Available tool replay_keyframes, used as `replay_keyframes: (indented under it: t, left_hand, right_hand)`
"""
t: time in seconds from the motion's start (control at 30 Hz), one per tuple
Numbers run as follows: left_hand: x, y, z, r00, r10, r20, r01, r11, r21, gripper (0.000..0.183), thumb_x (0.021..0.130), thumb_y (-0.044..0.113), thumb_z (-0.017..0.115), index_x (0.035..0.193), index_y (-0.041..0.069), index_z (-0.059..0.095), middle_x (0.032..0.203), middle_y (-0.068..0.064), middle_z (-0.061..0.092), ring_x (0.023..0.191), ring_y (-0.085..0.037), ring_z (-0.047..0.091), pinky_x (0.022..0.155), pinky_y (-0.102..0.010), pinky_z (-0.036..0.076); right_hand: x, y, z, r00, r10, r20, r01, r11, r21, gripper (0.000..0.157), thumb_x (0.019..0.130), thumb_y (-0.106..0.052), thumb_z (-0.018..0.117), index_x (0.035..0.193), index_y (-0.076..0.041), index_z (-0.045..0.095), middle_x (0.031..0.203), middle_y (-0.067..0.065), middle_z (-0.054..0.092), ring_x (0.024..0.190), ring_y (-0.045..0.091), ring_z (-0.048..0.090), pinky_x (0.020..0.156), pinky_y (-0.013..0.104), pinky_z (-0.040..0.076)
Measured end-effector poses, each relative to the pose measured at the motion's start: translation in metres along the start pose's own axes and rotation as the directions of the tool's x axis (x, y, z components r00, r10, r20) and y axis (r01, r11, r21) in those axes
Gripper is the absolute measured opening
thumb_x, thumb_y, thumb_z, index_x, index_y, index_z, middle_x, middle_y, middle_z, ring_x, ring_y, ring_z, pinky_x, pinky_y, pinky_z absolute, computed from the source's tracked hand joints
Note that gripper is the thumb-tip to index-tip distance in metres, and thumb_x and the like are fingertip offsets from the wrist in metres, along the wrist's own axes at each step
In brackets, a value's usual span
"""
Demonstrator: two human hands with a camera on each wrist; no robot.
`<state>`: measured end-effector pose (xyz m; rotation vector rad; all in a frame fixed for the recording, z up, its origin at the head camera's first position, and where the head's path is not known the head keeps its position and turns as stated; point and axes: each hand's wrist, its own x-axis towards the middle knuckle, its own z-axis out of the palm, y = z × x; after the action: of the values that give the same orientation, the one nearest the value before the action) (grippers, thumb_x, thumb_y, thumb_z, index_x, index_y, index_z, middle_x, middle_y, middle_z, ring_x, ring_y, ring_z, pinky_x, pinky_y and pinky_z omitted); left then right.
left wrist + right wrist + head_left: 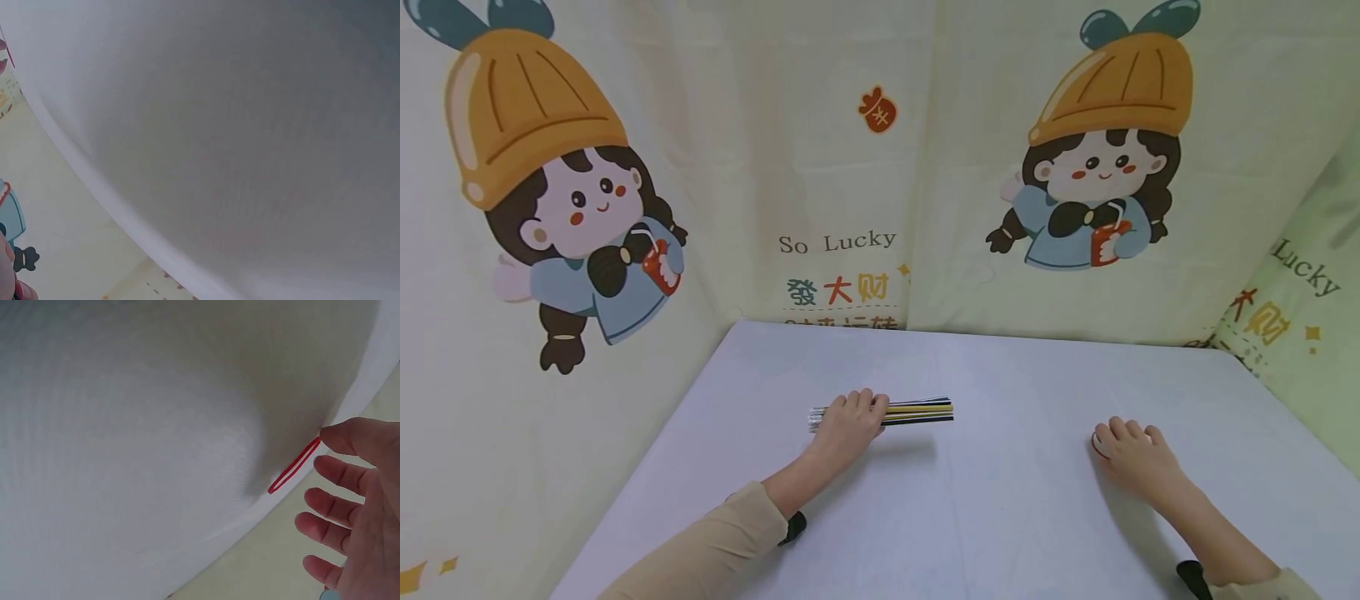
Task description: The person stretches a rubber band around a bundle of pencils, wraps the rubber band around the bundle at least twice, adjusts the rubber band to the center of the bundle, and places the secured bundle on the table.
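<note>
In the head view, my left hand (pixel 850 423) grips a bundle of thin rods (pixel 920 411), black, yellow and white with silvery ends at the left. The bundle lies crosswise, with a shadow on the table beneath it. Only a bit of the left fingers (pixel 24 290) shows at the corner of the left wrist view; the bundle is out of that frame. My right hand (pixel 369 519) holds a thin red rubber band (pixel 294 465) at the thumb tip, the loop stretching out from it. The other fingers are loosely bent. From the head view, the right hand (pixel 1137 458) covers most of the loop.
A white-covered table (pixel 1000 508) spreads beneath both hands. Behind it hangs a pale cloth (pixel 820 183) printed with cartoon figures and lettering, which continues along the left and right sides. A black wrist strap (pixel 795 527) shows at the left sleeve.
</note>
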<state>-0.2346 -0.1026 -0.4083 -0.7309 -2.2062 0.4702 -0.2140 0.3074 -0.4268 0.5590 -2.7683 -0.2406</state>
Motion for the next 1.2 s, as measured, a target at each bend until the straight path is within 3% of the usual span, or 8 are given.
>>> replay_keyframes:
  t: [0.37,0.63,0.97,1.1,1.2]
  left_hand:
    - [0.001,0.001,-0.001,1.0,0.005,0.006,-0.005,1.0,0.017,0.044,0.073,0.043,0.072,0.09,0.009,0.051,0.072,-0.002,0.053,0.062,-0.014,0.054,0.051,-0.021,0.044]
    - [0.001,0.001,0.0,1.0,0.005,-0.01,-0.005,1.0,0.013,0.043,0.072,0.042,0.073,0.089,0.009,0.051,0.071,-0.003,0.052,0.061,-0.013,0.053,0.05,-0.022,0.043]
    - [0.002,0.003,-0.002,1.0,0.007,-0.002,-0.007,1.0,-0.001,0.042,0.073,0.042,0.072,0.089,0.009,0.052,0.073,-0.004,0.055,0.061,-0.013,0.055,0.05,-0.022,0.044]
    - [0.002,0.004,-0.002,1.0,0.003,0.004,-0.003,1.0,-0.004,0.042,0.073,0.042,0.072,0.09,0.009,0.052,0.074,-0.004,0.055,0.061,-0.013,0.055,0.051,-0.022,0.044]
    - [0.003,0.006,-0.001,1.0,0.004,0.005,-0.004,1.0,-0.012,0.042,0.073,0.042,0.072,0.091,0.009,0.052,0.074,-0.003,0.055,0.062,-0.014,0.055,0.051,-0.022,0.044]
  right_hand:
    - [0.001,-0.006,-0.004,0.993,0.001,0.115,-0.005,1.0,0.03,0.007,0.084,-0.005,0.054,0.087,-0.002,0.048,0.08,0.007,0.038,0.08,0.032,0.044,0.073,0.053,0.034]
    - [0.002,-0.007,-0.001,0.995,-0.02,0.099,0.019,1.0,0.011,0.01,0.08,0.003,0.054,0.086,-0.002,0.049,0.081,0.008,0.042,0.077,0.03,0.046,0.07,0.05,0.036]
    - [0.002,-0.006,0.001,0.996,-0.009,0.091,0.009,1.0,-0.001,0.012,0.081,0.0,0.057,0.088,0.001,0.048,0.079,0.009,0.042,0.076,0.031,0.047,0.071,0.051,0.038]
    - [0.007,-0.004,-0.005,0.995,0.05,0.091,-0.055,0.997,0.054,0.011,0.084,-0.002,0.054,0.091,0.002,0.046,0.081,0.011,0.043,0.08,0.033,0.048,0.073,0.054,0.037]
    - [0.015,-0.006,-0.012,0.997,0.08,0.025,-0.083,0.976,0.2,0.009,0.084,0.001,0.053,0.089,-0.001,0.046,0.081,0.008,0.045,0.077,0.03,0.049,0.071,0.055,0.037]
